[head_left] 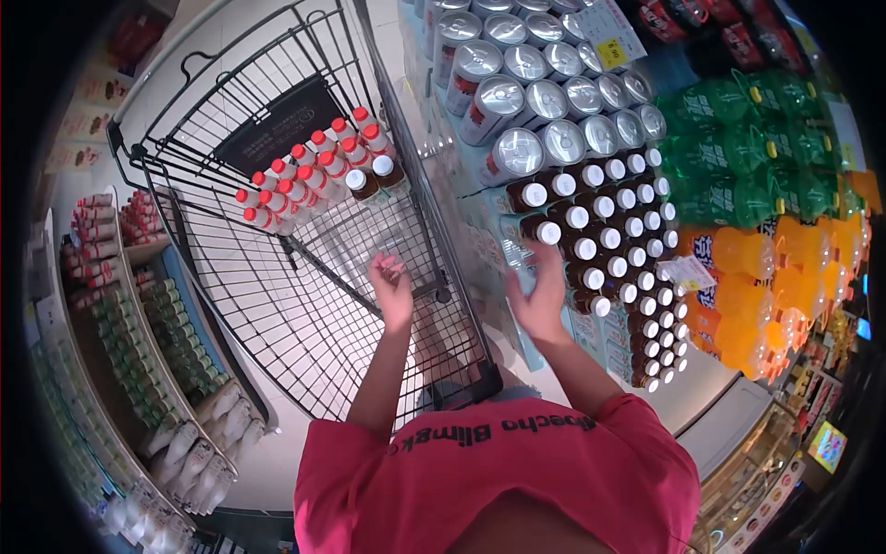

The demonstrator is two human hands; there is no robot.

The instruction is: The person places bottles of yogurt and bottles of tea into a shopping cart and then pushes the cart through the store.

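Observation:
My left hand point(393, 288) hovers over the wire shopping cart point(277, 305) with its fingers loosely curled and nothing in it. At the cart's far end stand several bottles with red caps point(295, 180) and two brown bottles with white caps point(374, 177). My right hand point(540, 294) reaches into the shelf of brown bottles with white caps point(600, 240), its back towards me. Its fingertips are at the nearest bottle point(543, 231) in the front row. Whether the fingers close around that bottle is hidden.
Silver-topped cans point(544, 92) fill the shelf above the brown bottles. Green bottles point(738, 138) and orange bottles point(766, 268) stand to the right. A low shelf of drinks point(138, 342) runs along the left of the aisle. The cart's handle end point(461, 388) is close to my body.

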